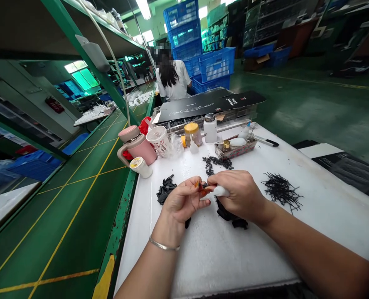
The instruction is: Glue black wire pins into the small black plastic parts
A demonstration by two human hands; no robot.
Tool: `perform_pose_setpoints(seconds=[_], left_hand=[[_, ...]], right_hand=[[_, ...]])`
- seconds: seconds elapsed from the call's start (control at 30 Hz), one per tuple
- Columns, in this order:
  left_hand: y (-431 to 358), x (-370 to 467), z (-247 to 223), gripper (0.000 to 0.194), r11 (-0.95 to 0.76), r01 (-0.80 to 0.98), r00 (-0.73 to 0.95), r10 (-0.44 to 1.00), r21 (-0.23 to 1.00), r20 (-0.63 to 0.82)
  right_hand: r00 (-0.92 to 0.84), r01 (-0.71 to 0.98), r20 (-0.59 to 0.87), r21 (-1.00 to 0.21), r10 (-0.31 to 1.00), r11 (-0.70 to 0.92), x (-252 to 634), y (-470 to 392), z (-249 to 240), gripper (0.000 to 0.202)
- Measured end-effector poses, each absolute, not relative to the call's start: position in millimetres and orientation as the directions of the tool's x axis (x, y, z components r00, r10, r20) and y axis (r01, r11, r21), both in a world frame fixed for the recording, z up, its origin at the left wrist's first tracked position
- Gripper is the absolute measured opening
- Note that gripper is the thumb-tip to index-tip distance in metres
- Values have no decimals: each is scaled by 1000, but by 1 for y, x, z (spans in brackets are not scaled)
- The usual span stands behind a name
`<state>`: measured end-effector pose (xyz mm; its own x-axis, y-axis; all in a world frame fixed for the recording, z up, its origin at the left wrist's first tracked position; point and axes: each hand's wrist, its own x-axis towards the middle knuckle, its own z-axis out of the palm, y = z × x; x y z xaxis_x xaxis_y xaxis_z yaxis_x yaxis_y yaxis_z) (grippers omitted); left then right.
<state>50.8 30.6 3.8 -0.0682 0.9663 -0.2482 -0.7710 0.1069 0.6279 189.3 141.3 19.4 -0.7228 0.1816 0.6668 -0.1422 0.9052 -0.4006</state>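
Note:
My left hand [184,199] pinches a small black part [204,185] between thumb and forefinger, over the white table. Right beside it, my right hand [242,195] is closed around a small white bottle [221,191], its tip hidden at the black part. Orange-brown stains show on the left fingertips. Black pieces [165,189] lie heaped left of my hands, and more black pieces [239,223] lie under the right one. Tiny black parts [217,163] are scattered behind both hands. A pile of thin black sticks [281,190] rests to the right.
A pink jug [139,145], a plastic cup [158,139], a yellow-lidded jar [193,133], a white bottle [210,128] and a small box [236,147] line the table's back. A knife [265,141] lies beside them. The green conveyor [75,199] runs at left. A person [173,79] sits beyond.

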Motion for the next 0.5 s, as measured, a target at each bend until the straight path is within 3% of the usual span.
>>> perform_pose_setpoints(seconds=[0.1,0.2,0.27,0.37,0.43,0.5], left_hand=[[32,52,4,23,78,-740,-123,961,668,-248],[30,44,9,25,-46,-682,-290,933,730,-212],[26,32,14,27,-167,-587,-463,872,793,-159],[19,9,18,22,-212,-254,-719,694,944,-38],[15,-3,17,17,-34,96,-798,595,995,98],[14,-9,13,15,262,445,-783,577,856,231]], right_hand=[[-766,-88,563,-571,311,816,189,146,25,8],[-846,78,310,-731,433,677,191,156,33,15],[-899,196,109,-767,424,612,195,163,37,19],[-949,284,-136,-756,284,590,200,172,39,19],[-942,331,-214,-722,259,608,201,175,38,18],[-919,382,-207,-683,336,623,202,178,38,17]])
